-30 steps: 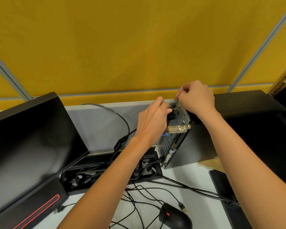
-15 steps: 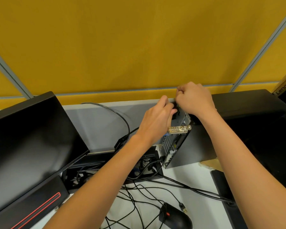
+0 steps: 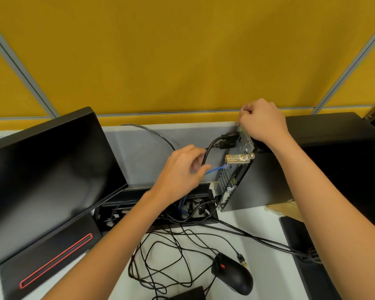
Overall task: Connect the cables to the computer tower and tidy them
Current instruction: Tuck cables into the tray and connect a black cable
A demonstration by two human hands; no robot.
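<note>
The black computer tower (image 3: 258, 180) stands on the white desk with its rear panel facing left. My right hand (image 3: 262, 121) grips its top rear corner. Two black plugs (image 3: 227, 140) sit in upper ports, and their black cable (image 3: 208, 151) curves down between the thumb and fingers of my left hand (image 3: 180, 169), which curls loosely around it a little left of the tower. A blue network cable (image 3: 214, 169) runs from a lower port under those fingers. A gold combination lock (image 3: 238, 158) sticks out of the rear panel.
A black monitor (image 3: 41, 169) leans at the left. A cable tray (image 3: 204, 220) full of wires lies below the tower. Tangled black wires, a loose USB plug (image 3: 244, 262) and a black mouse (image 3: 234, 276) lie in front. A yellow partition closes the back.
My left hand has drawn back leftward from the tower's upper ports, leaving the black plugs seated there, and now rests along the black cable. My right hand stays on the tower's top corner.
</note>
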